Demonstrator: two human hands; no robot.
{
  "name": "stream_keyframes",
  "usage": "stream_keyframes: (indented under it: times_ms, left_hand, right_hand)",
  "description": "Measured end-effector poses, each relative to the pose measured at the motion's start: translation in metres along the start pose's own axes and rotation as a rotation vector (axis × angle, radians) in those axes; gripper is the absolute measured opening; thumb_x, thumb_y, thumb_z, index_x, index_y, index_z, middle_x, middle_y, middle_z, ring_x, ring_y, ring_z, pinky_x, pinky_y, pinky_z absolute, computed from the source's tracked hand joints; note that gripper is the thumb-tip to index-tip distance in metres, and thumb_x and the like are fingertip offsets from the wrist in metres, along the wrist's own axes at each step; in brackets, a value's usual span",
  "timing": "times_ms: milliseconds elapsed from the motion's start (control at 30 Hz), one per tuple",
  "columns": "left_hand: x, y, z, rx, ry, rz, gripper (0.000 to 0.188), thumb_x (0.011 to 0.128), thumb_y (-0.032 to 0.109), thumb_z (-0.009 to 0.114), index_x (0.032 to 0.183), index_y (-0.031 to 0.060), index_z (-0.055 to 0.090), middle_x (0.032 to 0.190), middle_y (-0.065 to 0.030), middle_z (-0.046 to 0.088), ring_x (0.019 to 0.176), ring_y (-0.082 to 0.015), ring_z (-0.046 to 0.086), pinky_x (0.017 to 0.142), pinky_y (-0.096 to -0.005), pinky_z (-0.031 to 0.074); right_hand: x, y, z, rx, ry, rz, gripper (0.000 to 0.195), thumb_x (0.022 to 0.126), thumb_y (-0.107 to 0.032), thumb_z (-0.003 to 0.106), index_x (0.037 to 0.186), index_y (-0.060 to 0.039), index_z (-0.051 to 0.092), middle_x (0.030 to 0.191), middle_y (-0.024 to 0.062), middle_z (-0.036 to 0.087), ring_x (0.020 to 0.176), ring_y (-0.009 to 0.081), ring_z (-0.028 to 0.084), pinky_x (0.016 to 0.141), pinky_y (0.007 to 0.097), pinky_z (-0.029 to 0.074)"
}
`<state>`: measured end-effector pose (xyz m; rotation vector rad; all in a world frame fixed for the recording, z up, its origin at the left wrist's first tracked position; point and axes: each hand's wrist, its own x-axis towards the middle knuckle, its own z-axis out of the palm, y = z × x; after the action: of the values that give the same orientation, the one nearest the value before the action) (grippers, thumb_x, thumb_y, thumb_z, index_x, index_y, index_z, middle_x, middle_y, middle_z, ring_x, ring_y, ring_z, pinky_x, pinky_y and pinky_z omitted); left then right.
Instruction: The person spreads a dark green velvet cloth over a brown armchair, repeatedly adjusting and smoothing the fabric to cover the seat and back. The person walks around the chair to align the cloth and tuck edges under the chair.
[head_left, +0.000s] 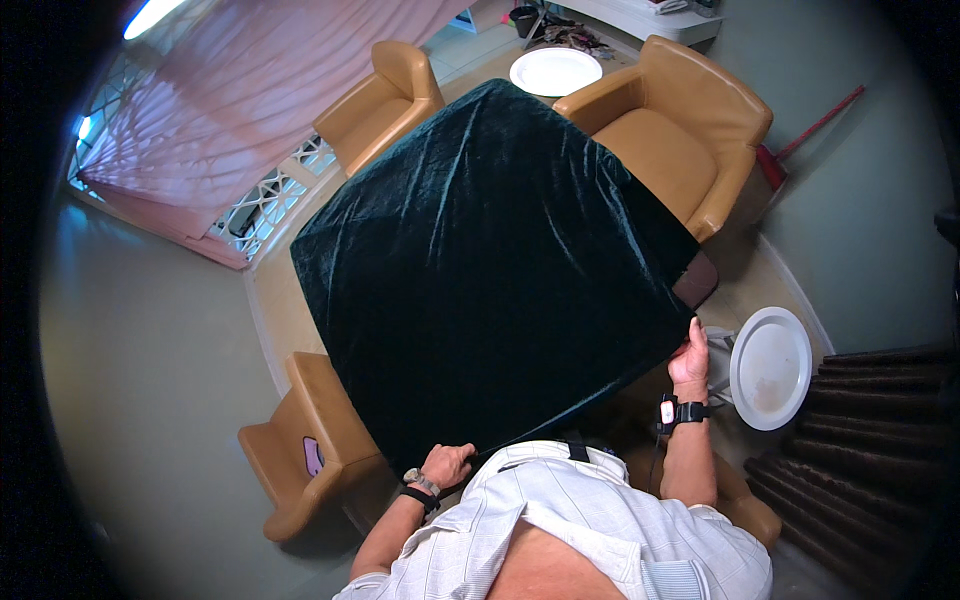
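Observation:
A dark green velvet cloth (480, 285) is spread over a table, and only a brown table corner (697, 280) shows past its right side. The near edge of the cloth runs in front of my body. My right hand (690, 358) pinches the cloth's right near corner, thumb on top. At the near left, my left hand (448, 463) grips the same edge with curled fingers. Folds and shiny creases cross the far half of the velvet. Most of the table beneath is hidden.
Tan armchairs stand at the far left (394, 101), far right (667, 139) and near left (307, 442). A round white stool (555, 71) is at the back, and another white round top (771, 367) stands right. A red-handled tool (817, 124) leans by the wall; a pink curtain (225, 127) hangs left.

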<state>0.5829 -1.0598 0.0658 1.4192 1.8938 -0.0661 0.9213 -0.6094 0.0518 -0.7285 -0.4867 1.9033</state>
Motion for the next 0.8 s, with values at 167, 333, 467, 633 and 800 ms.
stream_keyframes:
  times_ms: [167,333,467,633,800]
  left_hand:
    - [0.015,-0.003,-0.012,0.042,-0.039,0.131,0.030,0.093,0.023,0.071,0.121,0.0134,0.069,0.097,-0.0150,0.080,0.094,-0.0374,0.076,0.082,-0.0532,0.055]
    - [0.029,0.002,-0.032,-0.114,-0.162,0.125,0.042,0.095,0.042,0.077,0.122,0.0102,0.073,0.099,-0.0170,0.080,0.093,-0.0375,0.078,0.081,-0.0485,0.061]
    - [0.066,0.037,-0.077,-0.316,0.039,0.283,0.049,0.096,0.043,0.078,0.126,0.0041,0.069,0.103,-0.0191,0.078,0.095,-0.0363,0.077,0.079,-0.0452,0.062]
    - [0.156,0.176,-0.152,-0.419,0.270,0.549,0.074,0.095,0.046,0.081,0.149,0.0033,0.054,0.119,-0.0217,0.074,0.097,-0.0362,0.074,0.079,-0.0448,0.062]
    - [0.234,0.252,-0.167,-0.311,0.397,0.484,0.058,0.094,0.024,0.080,0.140,0.0023,0.053,0.089,-0.0214,0.072,0.080,-0.0425,0.072,0.067,-0.0486,0.058]
  right_hand:
    - [-0.008,0.023,-0.130,-0.105,0.333,-0.101,0.024,0.111,-0.019,0.064,0.126,-0.0026,0.070,0.126,0.0125,0.075,0.116,0.0264,0.071,0.105,0.0433,0.056]
    - [-0.021,0.005,-0.118,-0.233,0.346,-0.011,0.015,0.109,-0.018,0.067,0.120,-0.0084,0.065,0.119,0.0105,0.077,0.110,0.0252,0.073,0.099,0.0440,0.059]
    - [-0.033,-0.015,-0.017,-0.051,0.031,0.102,0.009,0.109,-0.018,0.068,0.117,-0.0135,0.068,0.120,0.0063,0.078,0.112,0.0251,0.074,0.098,0.0448,0.059]
    - [-0.026,-0.007,0.059,0.000,-0.152,0.283,0.009,0.107,-0.014,0.069,0.115,-0.0177,0.072,0.115,0.0033,0.079,0.108,0.0217,0.076,0.093,0.0440,0.062]
    - [0.004,0.001,0.069,0.028,-0.243,0.368,0.008,0.106,-0.015,0.072,0.114,-0.0143,0.069,0.113,0.0007,0.075,0.107,0.0165,0.071,0.101,0.0371,0.056]
